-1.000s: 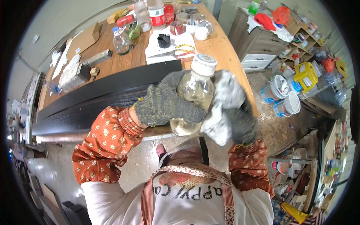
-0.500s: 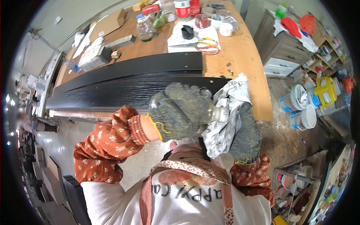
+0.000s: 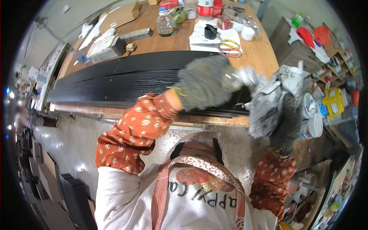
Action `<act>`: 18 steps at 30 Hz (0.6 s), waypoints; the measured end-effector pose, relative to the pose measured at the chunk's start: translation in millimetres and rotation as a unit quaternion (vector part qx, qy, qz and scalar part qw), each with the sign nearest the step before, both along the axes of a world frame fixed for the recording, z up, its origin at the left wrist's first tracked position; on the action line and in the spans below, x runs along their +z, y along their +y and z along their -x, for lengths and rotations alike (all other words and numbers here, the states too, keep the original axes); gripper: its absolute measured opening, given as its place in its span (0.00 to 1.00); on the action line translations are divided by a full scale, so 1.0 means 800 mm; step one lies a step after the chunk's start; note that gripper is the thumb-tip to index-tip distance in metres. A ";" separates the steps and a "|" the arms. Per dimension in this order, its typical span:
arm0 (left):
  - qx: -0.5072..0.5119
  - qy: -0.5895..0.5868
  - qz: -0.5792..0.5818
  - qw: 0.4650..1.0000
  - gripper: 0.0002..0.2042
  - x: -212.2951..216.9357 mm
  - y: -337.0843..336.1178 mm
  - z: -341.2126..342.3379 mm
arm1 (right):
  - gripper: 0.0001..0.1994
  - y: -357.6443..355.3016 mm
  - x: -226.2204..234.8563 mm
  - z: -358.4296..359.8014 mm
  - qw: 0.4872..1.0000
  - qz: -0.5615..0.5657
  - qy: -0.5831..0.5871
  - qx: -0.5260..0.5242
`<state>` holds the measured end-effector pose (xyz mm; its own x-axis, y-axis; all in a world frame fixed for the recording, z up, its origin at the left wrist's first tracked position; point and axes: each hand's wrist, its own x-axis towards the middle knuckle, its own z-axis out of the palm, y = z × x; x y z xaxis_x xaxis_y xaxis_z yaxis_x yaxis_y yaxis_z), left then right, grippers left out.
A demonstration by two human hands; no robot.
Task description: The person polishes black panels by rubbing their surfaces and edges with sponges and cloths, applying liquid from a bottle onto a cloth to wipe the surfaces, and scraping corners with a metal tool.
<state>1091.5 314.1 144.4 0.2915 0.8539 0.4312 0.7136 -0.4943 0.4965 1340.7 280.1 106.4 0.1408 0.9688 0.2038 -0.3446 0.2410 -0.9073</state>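
Observation:
My left hand (image 3: 205, 85), in a grey-green knit glove, is wrapped round a clear bottle (image 3: 231, 81) with its pale neck end pointing right, above the black wood-grained boards (image 3: 126, 84). Motion blurs the neck, so I cannot tell whether it has a cap. My right hand (image 3: 285, 126), in a matching dark glove, grips a crumpled white rag (image 3: 270, 99) smeared with black, off the boards' right end. The boards lie along the front of the wooden table (image 3: 260, 57).
Scissors (image 3: 230, 49) and a small black cup (image 3: 210, 31) sit on white paper behind the boards. A plastic bottle (image 3: 166, 25), jars, a grey-white block (image 3: 101, 51) and cardboard (image 3: 124, 16) are farther back. Buckets (image 3: 313, 124) stand right of the table.
The rag in my right hand has moved right, away from the bottle's neck. My left hand has carried the bottle up and right, over the boards.

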 end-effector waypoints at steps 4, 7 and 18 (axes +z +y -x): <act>0.063 -0.143 -0.062 0.986 0.23 -0.045 0.012 0.090 | 0.23 0.023 0.003 -0.038 0.979 -0.074 -0.153 -0.113; 0.055 -0.142 -0.025 0.988 0.14 -0.070 0.012 0.131 | 0.23 0.047 0.004 0.024 0.961 -0.078 -0.206 -0.167; 0.023 0.243 -0.270 0.931 0.20 -0.110 0.009 0.144 | 0.20 0.045 -0.024 0.060 0.813 -0.140 -0.544 -0.156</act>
<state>976.3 321.1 56.5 0.5325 0.5672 0.6283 0.8161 -0.5409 -0.2034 1292.8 315.9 87.4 -0.0397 0.8152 0.5778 0.7415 0.4116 -0.5298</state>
